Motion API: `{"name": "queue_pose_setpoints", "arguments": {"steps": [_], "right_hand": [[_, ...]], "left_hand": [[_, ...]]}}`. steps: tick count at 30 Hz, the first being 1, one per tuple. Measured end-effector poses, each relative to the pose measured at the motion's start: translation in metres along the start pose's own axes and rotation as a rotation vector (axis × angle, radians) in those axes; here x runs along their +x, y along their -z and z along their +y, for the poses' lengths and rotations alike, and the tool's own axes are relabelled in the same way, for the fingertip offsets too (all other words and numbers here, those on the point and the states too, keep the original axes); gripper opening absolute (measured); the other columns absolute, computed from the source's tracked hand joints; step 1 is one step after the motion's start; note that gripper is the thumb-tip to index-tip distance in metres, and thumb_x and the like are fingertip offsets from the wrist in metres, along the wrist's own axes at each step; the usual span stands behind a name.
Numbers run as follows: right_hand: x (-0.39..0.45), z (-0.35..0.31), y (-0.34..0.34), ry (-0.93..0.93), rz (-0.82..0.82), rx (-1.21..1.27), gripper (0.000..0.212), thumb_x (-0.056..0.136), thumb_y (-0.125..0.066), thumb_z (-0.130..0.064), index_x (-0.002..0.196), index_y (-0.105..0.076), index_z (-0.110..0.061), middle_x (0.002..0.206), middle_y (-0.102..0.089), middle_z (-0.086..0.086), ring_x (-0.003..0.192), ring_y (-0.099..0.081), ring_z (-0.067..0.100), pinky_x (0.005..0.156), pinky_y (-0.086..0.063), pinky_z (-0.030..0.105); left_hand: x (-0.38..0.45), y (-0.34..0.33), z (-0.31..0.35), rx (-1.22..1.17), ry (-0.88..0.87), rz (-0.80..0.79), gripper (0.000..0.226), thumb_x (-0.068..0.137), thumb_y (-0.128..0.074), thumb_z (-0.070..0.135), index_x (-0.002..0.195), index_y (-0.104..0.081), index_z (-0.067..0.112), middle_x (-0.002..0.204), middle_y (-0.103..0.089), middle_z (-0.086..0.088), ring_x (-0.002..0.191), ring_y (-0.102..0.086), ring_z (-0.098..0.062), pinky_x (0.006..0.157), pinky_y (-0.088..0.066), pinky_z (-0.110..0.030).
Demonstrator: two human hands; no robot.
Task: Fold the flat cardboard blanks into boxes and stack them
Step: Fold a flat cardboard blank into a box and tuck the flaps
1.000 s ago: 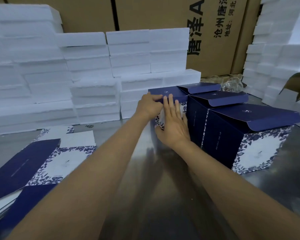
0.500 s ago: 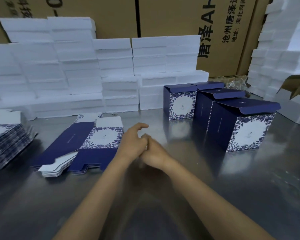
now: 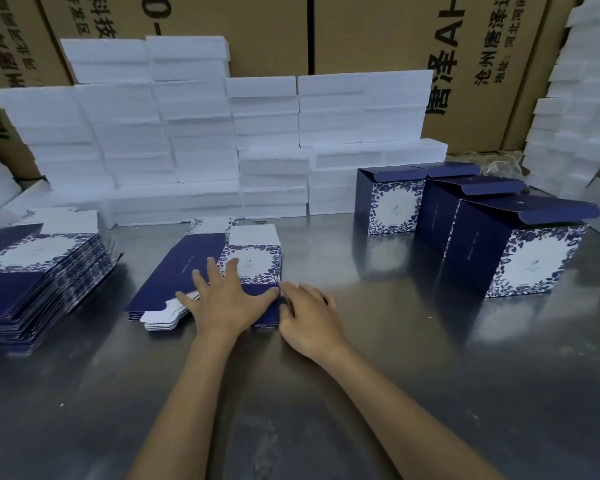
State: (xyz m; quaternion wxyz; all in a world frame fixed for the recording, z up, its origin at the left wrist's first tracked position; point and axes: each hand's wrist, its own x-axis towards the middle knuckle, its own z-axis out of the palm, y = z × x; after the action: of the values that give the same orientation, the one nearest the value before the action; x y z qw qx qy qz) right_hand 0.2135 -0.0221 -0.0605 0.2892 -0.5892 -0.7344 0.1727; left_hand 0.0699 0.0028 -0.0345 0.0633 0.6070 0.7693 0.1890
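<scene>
A small pile of flat navy-and-floral cardboard blanks (image 3: 187,271) lies on the steel table (image 3: 395,375) in front of me. My left hand (image 3: 222,303) rests flat on the near end of the top blank, fingers spread. Beside it, my right hand (image 3: 309,317) touches the pile's right near corner with its fingertips; whether it pinches an edge is not visible. Three folded boxes stand at the right with their lid flaps up: the nearest box (image 3: 534,258), the middle box (image 3: 440,213) and the far box (image 3: 388,202).
A taller stack of flat blanks (image 3: 39,271) sits at the left edge. White foam blocks (image 3: 205,143) are stacked along the back and at the right side (image 3: 575,109), in front of large brown cartons (image 3: 361,32).
Both hands left the far folded box, drew back together to mid-table, then moved left onto the small pile of blanks. The view shifted left, showing the taller stack.
</scene>
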Motion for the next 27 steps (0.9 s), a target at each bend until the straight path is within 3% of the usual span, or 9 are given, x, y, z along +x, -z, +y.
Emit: {"name": "queue_pose_setpoints", "arguments": {"steps": [4, 10, 14, 17, 19, 21, 23, 25, 27], "right_hand": [[-0.002, 0.002, 0.001, 0.018, 0.014, 0.019, 0.045, 0.1, -0.041, -0.019, 0.144, -0.05, -0.027, 0.14, -0.058, -0.004, 0.14, -0.037, 0.015, 0.11, -0.019, 0.029], [-0.002, 0.003, 0.001, 0.03, 0.037, 0.002, 0.047, 0.101, -0.044, -0.026, 0.148, -0.046, -0.026, 0.14, -0.058, -0.006, 0.139, -0.039, 0.013, 0.112, -0.02, 0.029], [0.0, 0.006, -0.001, 0.033, 0.052, 0.037, 0.047, 0.101, -0.045, -0.028, 0.148, -0.047, -0.026, 0.139, -0.059, -0.006, 0.137, -0.041, 0.013, 0.112, -0.02, 0.027], [0.001, 0.006, -0.001, 0.02, 0.104, 0.121, 0.042, 0.1, -0.049, -0.026, 0.142, -0.053, -0.026, 0.13, -0.065, -0.002, 0.127, -0.051, 0.016, 0.109, -0.03, 0.031], [0.002, 0.004, 0.003, -0.017, 0.158, 0.343, 0.036, 0.1, -0.051, -0.022, 0.136, -0.06, -0.025, 0.123, -0.068, -0.006, 0.117, -0.058, 0.008, 0.103, -0.039, 0.027], [0.007, -0.002, 0.008, -0.055, 0.17, 0.588, 0.03, 0.103, -0.051, -0.019, 0.131, -0.063, -0.022, 0.117, -0.067, -0.015, 0.107, -0.058, -0.01, 0.095, -0.042, 0.014], [0.02, -0.015, 0.015, -0.136, 0.12, 0.807, 0.024, 0.104, -0.051, -0.02, 0.123, -0.067, -0.016, 0.117, -0.071, -0.005, 0.106, -0.064, 0.002, 0.093, -0.046, 0.011], [0.034, -0.032, 0.022, -0.282, -0.036, 1.143, 0.022, 0.105, -0.052, -0.027, 0.112, -0.066, -0.012, 0.115, -0.073, 0.008, 0.103, -0.068, 0.021, 0.091, -0.054, 0.021], [0.042, -0.048, 0.03, -0.35, -0.241, 1.418, 0.039, 0.103, -0.054, -0.041, 0.117, -0.064, -0.006, 0.117, -0.072, 0.012, 0.103, -0.067, 0.022, 0.094, -0.057, 0.029]], "left_hand": [[-0.001, 0.0, 0.005, -0.026, 0.011, 0.019, 0.105, 0.07, -0.06, 0.083, 0.155, -0.023, 0.033, 0.168, -0.007, -0.003, 0.154, -0.004, -0.03, 0.115, -0.012, -0.063], [-0.002, 0.003, 0.009, -0.194, 0.02, 0.108, 0.091, 0.073, -0.075, 0.062, 0.149, -0.035, 0.03, 0.162, -0.025, 0.0, 0.149, -0.019, -0.026, 0.111, -0.022, -0.056], [-0.005, 0.005, 0.009, -0.231, 0.019, 0.201, 0.081, 0.074, -0.075, 0.056, 0.144, -0.042, 0.031, 0.157, -0.036, 0.005, 0.145, -0.027, -0.025, 0.108, -0.023, -0.055], [-0.006, 0.009, 0.011, -0.333, 0.043, 0.316, 0.071, 0.074, -0.072, 0.054, 0.138, -0.049, 0.032, 0.151, -0.044, 0.008, 0.141, -0.033, -0.022, 0.107, -0.022, -0.054], [-0.007, 0.013, 0.012, -0.399, 0.061, 0.403, 0.064, 0.074, -0.071, 0.052, 0.133, -0.052, 0.032, 0.146, -0.048, 0.009, 0.138, -0.036, -0.02, 0.108, -0.021, -0.054], [-0.009, 0.017, 0.012, -0.44, 0.061, 0.488, 0.061, 0.074, -0.07, 0.05, 0.13, -0.054, 0.031, 0.143, -0.051, 0.01, 0.135, -0.039, -0.02, 0.108, -0.022, -0.054], [-0.01, 0.022, 0.012, -0.422, 0.036, 0.575, 0.061, 0.073, -0.07, 0.049, 0.129, -0.054, 0.031, 0.14, -0.053, 0.009, 0.133, -0.041, -0.02, 0.107, -0.023, -0.053], [-0.014, 0.026, 0.016, -0.359, -0.025, 0.645, 0.061, 0.072, -0.069, 0.05, 0.128, -0.053, 0.031, 0.138, -0.054, 0.008, 0.131, -0.044, -0.02, 0.107, -0.025, -0.053], [-0.02, 0.028, 0.023, -0.317, -0.117, 0.696, 0.062, 0.071, -0.067, 0.051, 0.129, -0.054, 0.031, 0.139, -0.054, 0.007, 0.131, -0.046, -0.02, 0.106, -0.027, -0.053]]}}
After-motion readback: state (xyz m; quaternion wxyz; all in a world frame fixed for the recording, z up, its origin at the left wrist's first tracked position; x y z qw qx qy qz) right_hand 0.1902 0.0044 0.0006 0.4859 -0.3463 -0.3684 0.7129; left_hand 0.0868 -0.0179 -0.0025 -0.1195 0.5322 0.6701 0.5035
